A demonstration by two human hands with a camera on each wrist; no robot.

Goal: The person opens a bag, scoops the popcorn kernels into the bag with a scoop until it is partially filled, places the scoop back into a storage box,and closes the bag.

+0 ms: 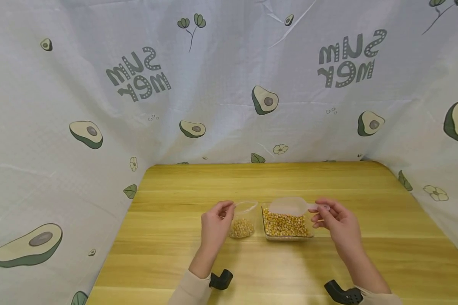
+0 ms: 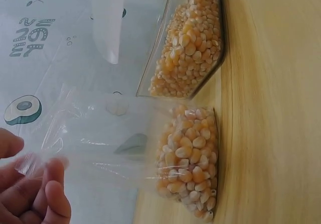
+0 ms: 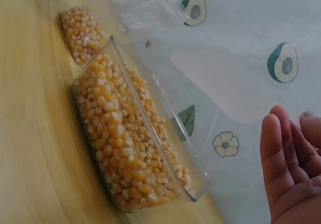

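Note:
My left hand (image 1: 216,224) pinches the top edge of a clear plastic bag (image 2: 100,148). Corn kernels (image 2: 188,158) fill the bottom of the bag, which stands upright on the table with its mouth spread. To its right is a clear rectangular container (image 3: 195,191), heaped with more yellow corn kernels (image 1: 286,224). A translucent whitish scoop (image 1: 289,206) hovers over the container's far part, its handle pinched between the thumb and fingers of my right hand (image 1: 339,224). The inside of the scoop is hidden in these views.
The wood-grain table (image 1: 168,237) reaches back to a pale curtain (image 1: 221,84) printed with avocados, which also hangs along both sides. Black wrist mounts (image 1: 222,279) sit on both forearms, close over the table.

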